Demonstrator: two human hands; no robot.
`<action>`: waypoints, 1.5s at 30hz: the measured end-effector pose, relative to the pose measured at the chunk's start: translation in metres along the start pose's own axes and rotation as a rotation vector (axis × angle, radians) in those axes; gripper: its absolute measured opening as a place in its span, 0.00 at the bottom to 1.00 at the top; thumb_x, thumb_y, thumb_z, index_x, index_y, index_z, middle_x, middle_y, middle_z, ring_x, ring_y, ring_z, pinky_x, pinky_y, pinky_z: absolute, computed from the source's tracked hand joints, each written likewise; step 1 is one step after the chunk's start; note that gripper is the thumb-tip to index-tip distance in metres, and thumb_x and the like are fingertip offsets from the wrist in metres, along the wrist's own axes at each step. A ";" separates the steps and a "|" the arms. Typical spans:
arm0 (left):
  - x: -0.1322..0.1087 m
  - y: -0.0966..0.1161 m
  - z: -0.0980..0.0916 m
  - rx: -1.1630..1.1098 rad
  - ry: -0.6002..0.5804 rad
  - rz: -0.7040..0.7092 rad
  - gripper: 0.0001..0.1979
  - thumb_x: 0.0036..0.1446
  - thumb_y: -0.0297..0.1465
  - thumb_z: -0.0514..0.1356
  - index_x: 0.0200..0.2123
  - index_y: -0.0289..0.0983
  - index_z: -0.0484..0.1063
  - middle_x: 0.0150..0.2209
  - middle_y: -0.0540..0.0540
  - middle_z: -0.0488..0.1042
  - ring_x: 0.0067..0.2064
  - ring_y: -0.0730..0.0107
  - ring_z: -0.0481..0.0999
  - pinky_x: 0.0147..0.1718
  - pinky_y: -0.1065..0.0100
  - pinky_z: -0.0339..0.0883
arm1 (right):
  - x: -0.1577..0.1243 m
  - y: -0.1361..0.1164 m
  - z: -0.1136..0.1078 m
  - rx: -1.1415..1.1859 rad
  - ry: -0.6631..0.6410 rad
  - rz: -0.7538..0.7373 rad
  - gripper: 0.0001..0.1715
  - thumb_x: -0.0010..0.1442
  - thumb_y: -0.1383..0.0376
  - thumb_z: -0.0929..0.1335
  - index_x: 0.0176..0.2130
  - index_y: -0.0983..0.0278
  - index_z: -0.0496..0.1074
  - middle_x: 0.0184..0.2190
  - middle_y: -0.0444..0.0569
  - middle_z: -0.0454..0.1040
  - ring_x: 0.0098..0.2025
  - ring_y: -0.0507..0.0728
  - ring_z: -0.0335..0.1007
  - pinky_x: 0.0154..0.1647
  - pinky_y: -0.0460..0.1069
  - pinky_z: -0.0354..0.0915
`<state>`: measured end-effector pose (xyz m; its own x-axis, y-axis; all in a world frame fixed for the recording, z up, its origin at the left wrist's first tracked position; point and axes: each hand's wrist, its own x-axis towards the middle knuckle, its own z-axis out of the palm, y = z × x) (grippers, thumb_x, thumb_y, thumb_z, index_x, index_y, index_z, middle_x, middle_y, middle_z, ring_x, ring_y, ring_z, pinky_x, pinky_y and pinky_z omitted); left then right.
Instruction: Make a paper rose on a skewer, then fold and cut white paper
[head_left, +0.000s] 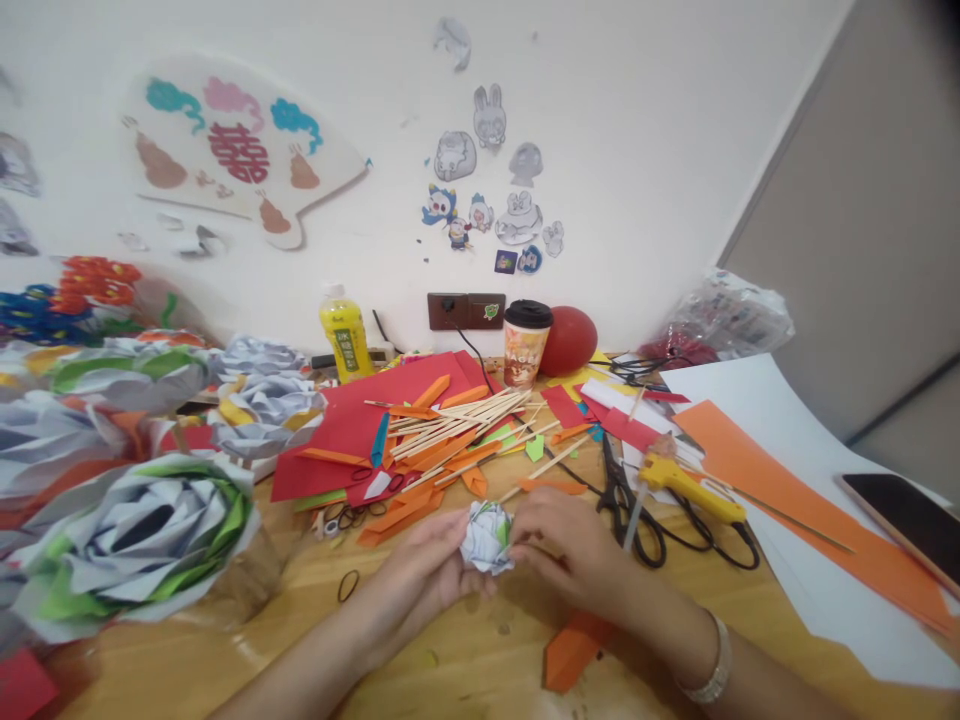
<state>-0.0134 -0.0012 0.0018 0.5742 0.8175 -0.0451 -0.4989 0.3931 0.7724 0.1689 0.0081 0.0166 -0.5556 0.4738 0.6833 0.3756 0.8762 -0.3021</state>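
A small white paper flower with a green fleck is held between both hands just above the wooden table. My left hand cups it from the left, fingers curled round it. My right hand pinches its right side with closed fingers; a pale bracelet sits on that wrist. A folded orange paper piece lies under my right forearm.
Wooden sticks and orange strips lie on red paper sheets behind the hands. Black scissors and a yellow glue gun lie to the right, with orange card and a phone. Large paper flowers crowd the left. A cup and bottle stand by the wall.
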 end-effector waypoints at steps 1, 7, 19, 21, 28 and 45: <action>0.000 0.000 0.000 0.010 0.003 -0.004 0.10 0.56 0.29 0.54 0.35 0.29 0.72 0.30 0.42 0.71 0.29 0.72 0.69 0.28 0.70 0.65 | 0.001 0.001 -0.001 0.082 -0.029 0.058 0.15 0.62 0.60 0.59 0.30 0.65 0.67 0.24 0.47 0.69 0.28 0.52 0.63 0.29 0.46 0.60; -0.001 0.001 0.004 0.006 0.035 -0.024 0.10 0.54 0.31 0.56 0.33 0.29 0.72 0.29 0.42 0.71 0.27 0.71 0.69 0.27 0.70 0.65 | 0.003 0.003 -0.006 0.409 -0.096 0.210 0.14 0.57 0.58 0.64 0.27 0.66 0.70 0.25 0.46 0.68 0.30 0.51 0.64 0.31 0.47 0.61; -0.002 0.002 0.003 -0.007 0.018 -0.019 0.10 0.54 0.31 0.56 0.34 0.29 0.72 0.30 0.41 0.72 0.29 0.71 0.69 0.28 0.70 0.64 | 0.006 0.003 -0.007 0.327 -0.088 0.158 0.12 0.57 0.61 0.65 0.29 0.66 0.72 0.25 0.46 0.69 0.30 0.51 0.64 0.32 0.45 0.61; -0.001 0.002 0.003 -0.002 0.029 -0.029 0.10 0.53 0.31 0.57 0.33 0.29 0.73 0.29 0.42 0.71 0.28 0.71 0.69 0.28 0.70 0.64 | 0.008 0.003 -0.009 0.245 -0.110 0.074 0.12 0.59 0.62 0.63 0.30 0.66 0.72 0.26 0.47 0.71 0.30 0.51 0.64 0.32 0.46 0.61; 0.000 0.000 0.001 0.013 0.047 -0.047 0.09 0.54 0.30 0.56 0.33 0.29 0.72 0.30 0.41 0.72 0.28 0.71 0.69 0.28 0.69 0.64 | 0.008 0.004 -0.011 0.022 -0.136 -0.074 0.14 0.61 0.62 0.60 0.30 0.65 0.70 0.24 0.47 0.71 0.26 0.52 0.62 0.27 0.46 0.59; 0.000 -0.001 0.000 -0.010 0.015 -0.042 0.10 0.54 0.32 0.57 0.32 0.29 0.73 0.28 0.41 0.72 0.26 0.72 0.69 0.26 0.71 0.62 | 0.004 0.002 0.001 -0.047 -0.079 0.010 0.22 0.63 0.57 0.56 0.26 0.64 0.67 0.21 0.46 0.68 0.25 0.52 0.60 0.25 0.45 0.57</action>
<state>-0.0126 -0.0015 0.0011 0.5849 0.8064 -0.0869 -0.4813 0.4312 0.7632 0.1670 0.0115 0.0180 -0.6076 0.4896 0.6254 0.4150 0.8671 -0.2756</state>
